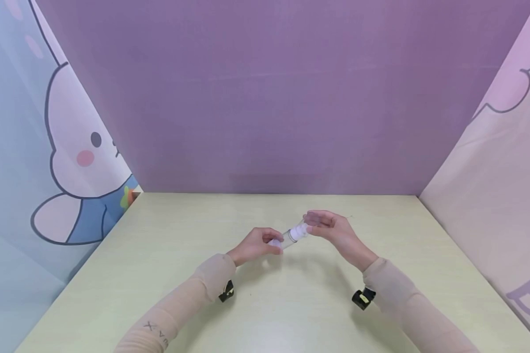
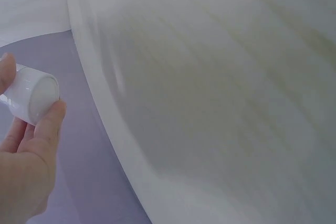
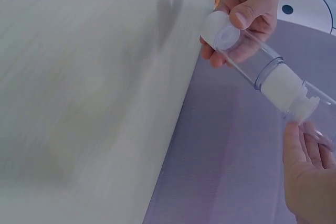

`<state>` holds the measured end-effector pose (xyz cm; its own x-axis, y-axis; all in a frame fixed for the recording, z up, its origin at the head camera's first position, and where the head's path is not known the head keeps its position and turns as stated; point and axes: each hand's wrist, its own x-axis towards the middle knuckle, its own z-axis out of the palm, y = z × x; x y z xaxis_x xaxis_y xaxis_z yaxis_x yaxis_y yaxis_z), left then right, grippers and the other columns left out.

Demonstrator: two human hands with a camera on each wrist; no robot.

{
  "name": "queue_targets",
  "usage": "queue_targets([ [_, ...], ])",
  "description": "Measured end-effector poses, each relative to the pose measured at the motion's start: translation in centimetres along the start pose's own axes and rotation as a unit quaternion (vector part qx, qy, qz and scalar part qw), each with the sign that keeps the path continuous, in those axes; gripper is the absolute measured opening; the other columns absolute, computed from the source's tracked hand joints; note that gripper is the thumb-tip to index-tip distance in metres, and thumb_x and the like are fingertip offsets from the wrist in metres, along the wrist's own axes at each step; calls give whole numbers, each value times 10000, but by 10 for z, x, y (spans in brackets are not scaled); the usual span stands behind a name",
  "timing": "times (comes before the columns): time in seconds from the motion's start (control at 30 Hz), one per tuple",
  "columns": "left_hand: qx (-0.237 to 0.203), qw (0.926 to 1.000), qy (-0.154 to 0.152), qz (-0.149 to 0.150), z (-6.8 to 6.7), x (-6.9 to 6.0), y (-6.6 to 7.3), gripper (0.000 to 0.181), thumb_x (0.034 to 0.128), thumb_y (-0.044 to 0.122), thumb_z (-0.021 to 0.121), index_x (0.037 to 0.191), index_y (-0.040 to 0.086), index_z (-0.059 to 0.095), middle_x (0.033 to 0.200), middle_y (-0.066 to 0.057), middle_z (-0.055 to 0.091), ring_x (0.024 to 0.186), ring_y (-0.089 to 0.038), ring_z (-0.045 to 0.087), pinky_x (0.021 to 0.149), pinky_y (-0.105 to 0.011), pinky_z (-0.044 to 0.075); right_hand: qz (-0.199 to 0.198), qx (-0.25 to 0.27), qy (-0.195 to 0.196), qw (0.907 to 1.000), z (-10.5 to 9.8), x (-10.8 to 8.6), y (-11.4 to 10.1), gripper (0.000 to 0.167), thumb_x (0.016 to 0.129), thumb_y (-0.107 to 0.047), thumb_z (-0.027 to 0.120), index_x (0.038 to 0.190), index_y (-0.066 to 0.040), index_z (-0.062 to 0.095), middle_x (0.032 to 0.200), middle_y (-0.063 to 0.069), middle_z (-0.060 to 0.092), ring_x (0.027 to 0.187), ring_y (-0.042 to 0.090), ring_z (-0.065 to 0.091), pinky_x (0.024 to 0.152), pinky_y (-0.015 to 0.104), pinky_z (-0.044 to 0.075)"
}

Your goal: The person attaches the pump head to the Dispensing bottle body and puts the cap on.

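Observation:
Both hands hold a small clear pump bottle (image 1: 285, 239) slanted above the table. The left hand (image 1: 255, 243) grips its lower end, thumb on one side and fingers on the other. In the left wrist view the bottle's white base (image 2: 32, 94) shows between thumb and fingers. A white collar (image 3: 281, 85) sits at the middle, with a white nozzle above it inside a clear cap (image 3: 326, 109). Thumb and fingers of the right hand (image 1: 341, 237) are around that cap. Whether the cap is fully seated cannot be told.
A pale wooden table (image 1: 181, 220) lies under the hands. Behind it rises a purple panel (image 1: 274, 98). Printed cloths hang at the left (image 1: 17, 274) and right. Black wrist cameras (image 1: 363, 297) hang below the sleeves.

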<state>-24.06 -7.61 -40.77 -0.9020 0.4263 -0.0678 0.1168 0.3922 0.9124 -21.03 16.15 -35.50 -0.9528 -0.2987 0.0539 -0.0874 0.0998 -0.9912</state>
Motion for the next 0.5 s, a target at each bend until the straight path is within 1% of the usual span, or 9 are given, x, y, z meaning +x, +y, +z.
queue_targets([
  [0.1,-15,10000,-2,1,2,2,0,303,771,167,732,1059,119,649,1143,-48,631,1026,-185,574,878,-375,452,19,-40,24,10000,-1,1,1,570,810,-225,695,1305,-54,468,1321,144,513,1132,136,554,937,321,443],
  [0.27,-40,10000,-3,19,7,5,4,278,779,181,726,1046,151,654,1130,-32,633,1005,-170,581,860,-361,464,144,-111,114,9998,0,4,3,558,811,-242,695,1299,-76,483,1313,97,532,1123,141,560,949,352,436],
  [0.5,-97,10000,10,19,10,7,2,289,775,186,731,1048,133,653,1129,-37,635,1009,-170,586,862,-352,469,221,-120,146,9996,3,6,4,565,814,-260,690,1304,-74,482,1316,66,534,1145,157,544,975,380,411],
])
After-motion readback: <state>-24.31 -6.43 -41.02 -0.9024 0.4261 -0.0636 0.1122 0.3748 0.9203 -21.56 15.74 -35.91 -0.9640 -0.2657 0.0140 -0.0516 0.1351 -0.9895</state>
